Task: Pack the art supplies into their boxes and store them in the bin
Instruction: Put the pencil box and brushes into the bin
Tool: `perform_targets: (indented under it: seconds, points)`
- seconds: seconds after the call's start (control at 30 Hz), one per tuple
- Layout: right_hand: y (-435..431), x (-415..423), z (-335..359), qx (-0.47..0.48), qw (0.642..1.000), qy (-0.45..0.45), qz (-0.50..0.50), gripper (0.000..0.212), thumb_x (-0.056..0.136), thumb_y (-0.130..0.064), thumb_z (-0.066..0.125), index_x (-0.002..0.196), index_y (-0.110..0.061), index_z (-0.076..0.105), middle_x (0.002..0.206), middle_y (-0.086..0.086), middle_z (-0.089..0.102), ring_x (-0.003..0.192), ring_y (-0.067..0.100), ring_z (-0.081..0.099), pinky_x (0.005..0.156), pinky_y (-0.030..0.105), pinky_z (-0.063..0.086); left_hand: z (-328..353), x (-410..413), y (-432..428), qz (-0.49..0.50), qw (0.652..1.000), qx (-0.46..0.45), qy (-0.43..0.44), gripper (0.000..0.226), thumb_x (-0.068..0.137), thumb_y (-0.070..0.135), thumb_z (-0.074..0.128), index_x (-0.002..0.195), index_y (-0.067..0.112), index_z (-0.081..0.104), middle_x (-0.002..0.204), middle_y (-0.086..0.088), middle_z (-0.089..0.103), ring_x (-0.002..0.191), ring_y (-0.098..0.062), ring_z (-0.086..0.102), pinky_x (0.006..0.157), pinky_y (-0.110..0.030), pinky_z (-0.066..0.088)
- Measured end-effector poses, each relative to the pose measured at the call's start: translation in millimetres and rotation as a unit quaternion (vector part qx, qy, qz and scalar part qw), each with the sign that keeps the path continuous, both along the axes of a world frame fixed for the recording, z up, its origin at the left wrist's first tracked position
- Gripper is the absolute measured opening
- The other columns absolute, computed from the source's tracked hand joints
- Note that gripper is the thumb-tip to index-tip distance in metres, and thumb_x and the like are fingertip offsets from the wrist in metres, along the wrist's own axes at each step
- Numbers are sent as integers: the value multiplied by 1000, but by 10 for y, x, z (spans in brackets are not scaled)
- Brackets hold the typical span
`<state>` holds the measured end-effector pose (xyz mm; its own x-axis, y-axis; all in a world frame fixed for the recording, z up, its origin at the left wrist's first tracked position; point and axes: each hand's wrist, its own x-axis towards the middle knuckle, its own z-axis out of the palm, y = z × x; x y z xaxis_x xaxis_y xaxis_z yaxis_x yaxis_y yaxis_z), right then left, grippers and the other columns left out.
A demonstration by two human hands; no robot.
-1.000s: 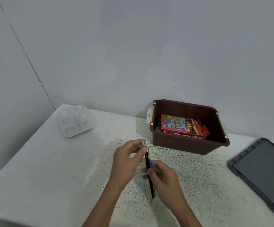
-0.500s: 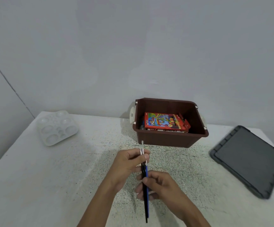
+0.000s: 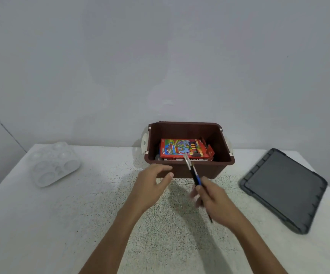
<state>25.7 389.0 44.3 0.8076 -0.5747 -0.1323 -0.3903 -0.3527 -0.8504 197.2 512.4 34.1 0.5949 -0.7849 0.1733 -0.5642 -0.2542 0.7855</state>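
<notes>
A brown plastic bin (image 3: 222, 135) stands at the back of the table with a red crayon box (image 3: 180, 149) lying on top of other boxes inside it. My right hand (image 3: 213, 196) grips a bundle of paintbrushes (image 3: 194, 174), dark handles with a blue band, their metal tips pointing up and left over the bin's front rim. My left hand (image 3: 152, 183) hovers just left of the brushes in front of the bin, fingers loosely spread and holding nothing.
A white paint palette (image 3: 53, 167) lies at the table's back left. The bin's dark grey lid (image 3: 284, 186) lies flat at the right. The speckled white table (image 3: 81, 224) meets a grey wall behind the bin.
My left hand has let go of the brush tips and drawn away to the left. My right hand has carried the brushes right and toward the bin, tilting them.
</notes>
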Motion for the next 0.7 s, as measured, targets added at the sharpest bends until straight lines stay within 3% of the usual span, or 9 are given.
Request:
perform_targets:
  seconds: [0.07,0.13,0.2,0.27,0.4,0.53,0.7]
  points:
    - [-157,67,122,-141,990,23,4,14,105,-21,40,96,-15,48,85,-1,65,72,25,62,62,40,47,-4,102,-138,-14,995,24,-92,31,97,34,59,125,24,64,123,8,62,114,-4,54,99,-26,44]
    - [-315,150,196,-290,956,42,4,10,104,-23,39,97,-16,41,86,-2,57,74,27,56,58,38,35,9,195,-296,-25,985,54,-161,37,97,34,57,131,21,61,132,3,60,122,-13,51,106,-36,41]
    - [-473,248,201,-370,926,73,3,4,103,-20,40,103,-15,41,97,2,58,85,30,57,60,35,33,26,263,-438,-39,974,85,-204,40,98,35,55,135,19,58,134,-1,60,124,-19,52,107,-40,41]
    - [-609,317,134,-414,901,129,19,13,98,-13,44,110,-11,45,110,8,62,92,33,59,61,35,31,6,294,-556,-60,966,135,-213,38,101,37,50,132,18,59,128,-4,64,117,-22,57,100,-40,45]
    - [-731,387,-5,-410,900,143,38,20,94,-7,47,113,-8,45,111,14,63,92,34,59,61,35,31,-144,336,-652,-61,942,221,-246,35,103,43,38,121,21,58,115,-1,67,102,-23,60,87,-40,45]
    - [-750,381,-42,-378,919,112,11,10,93,-6,46,103,-8,44,106,17,64,92,38,59,60,37,31,-190,320,-662,-67,942,237,-229,35,104,42,36,123,20,56,121,-2,63,108,-25,57,92,-43,40]
    - [-580,248,-77,-381,917,117,2,11,93,-6,45,104,-8,45,105,15,63,90,38,59,60,36,30,-149,199,-477,-92,945,263,-173,33,104,42,37,122,21,55,123,-1,62,112,-22,53,96,-43,37]
